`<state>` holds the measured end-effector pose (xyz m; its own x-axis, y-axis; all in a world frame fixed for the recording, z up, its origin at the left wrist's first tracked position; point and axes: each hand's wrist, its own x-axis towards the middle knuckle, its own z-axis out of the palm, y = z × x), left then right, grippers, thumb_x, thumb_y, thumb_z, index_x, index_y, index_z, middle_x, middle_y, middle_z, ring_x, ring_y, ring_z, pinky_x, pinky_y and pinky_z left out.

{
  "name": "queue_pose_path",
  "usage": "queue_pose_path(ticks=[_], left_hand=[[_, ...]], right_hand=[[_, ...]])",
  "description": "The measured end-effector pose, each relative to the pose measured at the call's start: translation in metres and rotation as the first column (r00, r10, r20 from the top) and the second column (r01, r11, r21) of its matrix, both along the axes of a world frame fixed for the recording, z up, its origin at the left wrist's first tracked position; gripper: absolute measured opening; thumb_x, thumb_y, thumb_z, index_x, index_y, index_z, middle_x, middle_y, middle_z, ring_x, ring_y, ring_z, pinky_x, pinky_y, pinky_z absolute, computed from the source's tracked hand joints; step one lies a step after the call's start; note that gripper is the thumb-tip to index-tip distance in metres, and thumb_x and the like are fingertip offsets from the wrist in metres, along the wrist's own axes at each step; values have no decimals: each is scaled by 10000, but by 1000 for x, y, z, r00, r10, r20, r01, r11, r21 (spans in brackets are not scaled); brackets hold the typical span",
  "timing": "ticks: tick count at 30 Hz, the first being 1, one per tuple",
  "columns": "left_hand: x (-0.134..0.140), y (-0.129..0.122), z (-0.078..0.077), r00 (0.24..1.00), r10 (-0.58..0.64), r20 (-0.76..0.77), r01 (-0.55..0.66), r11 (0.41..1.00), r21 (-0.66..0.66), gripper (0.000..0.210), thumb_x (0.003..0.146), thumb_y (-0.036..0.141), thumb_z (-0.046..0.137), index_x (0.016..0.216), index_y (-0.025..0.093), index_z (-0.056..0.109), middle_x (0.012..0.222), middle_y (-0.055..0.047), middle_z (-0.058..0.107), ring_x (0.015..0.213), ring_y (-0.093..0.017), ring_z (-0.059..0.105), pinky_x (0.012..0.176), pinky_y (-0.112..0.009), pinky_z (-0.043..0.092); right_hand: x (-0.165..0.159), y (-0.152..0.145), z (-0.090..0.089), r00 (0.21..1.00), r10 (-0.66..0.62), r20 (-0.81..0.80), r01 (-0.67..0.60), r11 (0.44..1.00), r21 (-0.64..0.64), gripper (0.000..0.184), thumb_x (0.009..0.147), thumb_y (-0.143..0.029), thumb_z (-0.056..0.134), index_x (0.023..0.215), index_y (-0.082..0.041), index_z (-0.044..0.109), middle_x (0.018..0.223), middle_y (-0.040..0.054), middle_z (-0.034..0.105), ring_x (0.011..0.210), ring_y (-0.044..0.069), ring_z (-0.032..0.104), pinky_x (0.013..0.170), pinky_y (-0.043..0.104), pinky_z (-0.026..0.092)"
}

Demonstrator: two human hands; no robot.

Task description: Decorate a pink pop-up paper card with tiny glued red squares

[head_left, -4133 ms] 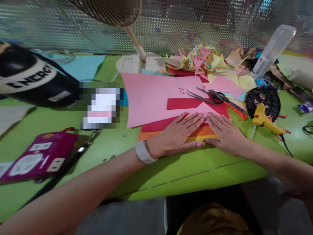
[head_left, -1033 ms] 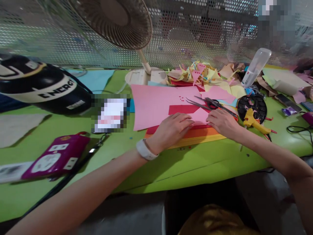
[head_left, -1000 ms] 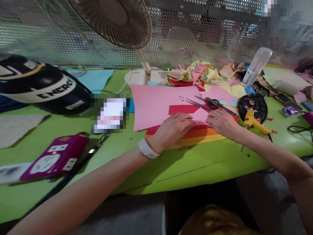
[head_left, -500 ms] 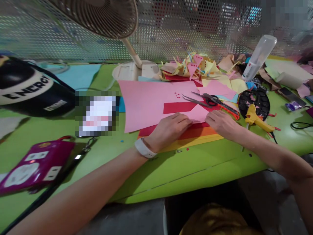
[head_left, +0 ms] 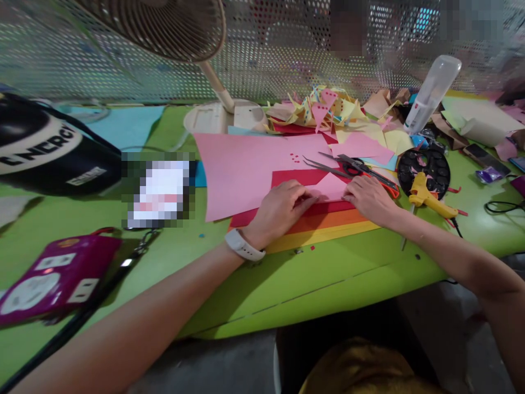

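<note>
A small folded piece of pink paper (head_left: 331, 189) lies over red paper (head_left: 283, 178) between my hands. My left hand (head_left: 285, 205), with a white band at the wrist, pinches its left end between thumb and fingers. At the right end my right hand (head_left: 367, 198) has its fingers closed on the same piece; their tips are partly hidden. Orange and yellow sheets (head_left: 303, 239) stick out below. Just beyond my hands are scissors (head_left: 348, 167) and an orange cutter (head_left: 388, 187). A large pink sheet (head_left: 241, 169) spreads to the left.
At right, a yellow glue gun (head_left: 430, 200) rests against a black round tray (head_left: 424, 169). A clear bottle (head_left: 435, 93) leans behind. Paper scraps (head_left: 328, 109) pile at the back beside a fan (head_left: 225, 104). Left are a phone (head_left: 162, 189), a purple power strip (head_left: 53, 273) and a black bag (head_left: 49, 148).
The left thumb now shows beneath the fingers at the pink paper's left end. The paper's near edge looks straighter and folded. The whole view has shifted slightly.
</note>
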<state>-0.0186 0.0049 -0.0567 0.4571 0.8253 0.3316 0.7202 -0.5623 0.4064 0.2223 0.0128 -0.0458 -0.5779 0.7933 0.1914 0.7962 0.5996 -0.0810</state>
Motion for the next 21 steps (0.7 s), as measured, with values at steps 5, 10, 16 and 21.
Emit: queue_pose_path(ticks=[5,10,16,21], left_hand=[[1,1,1,980,114,-165,-105,993,60,583,980,610,280,825,169,629,848,-108,632,788,-257,593,720,-394,459],[-1,0,5,953,192,-234,-177,981,81,608,983,615,225,757,193,601,847,-111,644,792,-267,607,723,-407,447],[-12,-1,13,919,227,-321,-198,973,121,641,982,609,225,724,183,628,835,-130,660,810,-298,634,742,-443,462],[-1,-18,17,950,220,-223,-164,956,243,575,1008,539,255,1181,153,643,1212,-168,665,1133,-318,608,974,-487,419]], right_hand=[[-2,3,4,998,-63,4,63,995,-72,214,985,-278,501,949,-160,676,964,87,658,920,224,554,826,343,325],[-2,6,7,995,-97,-6,95,986,-136,176,967,-282,543,941,-164,671,982,85,669,960,227,568,838,343,315],[2,9,6,996,-86,-27,81,986,-143,172,969,-286,528,907,-187,655,968,70,666,942,225,560,823,343,293],[3,10,4,999,-43,-21,40,991,-131,192,970,-273,504,916,-179,661,957,77,672,938,228,566,824,354,294]])
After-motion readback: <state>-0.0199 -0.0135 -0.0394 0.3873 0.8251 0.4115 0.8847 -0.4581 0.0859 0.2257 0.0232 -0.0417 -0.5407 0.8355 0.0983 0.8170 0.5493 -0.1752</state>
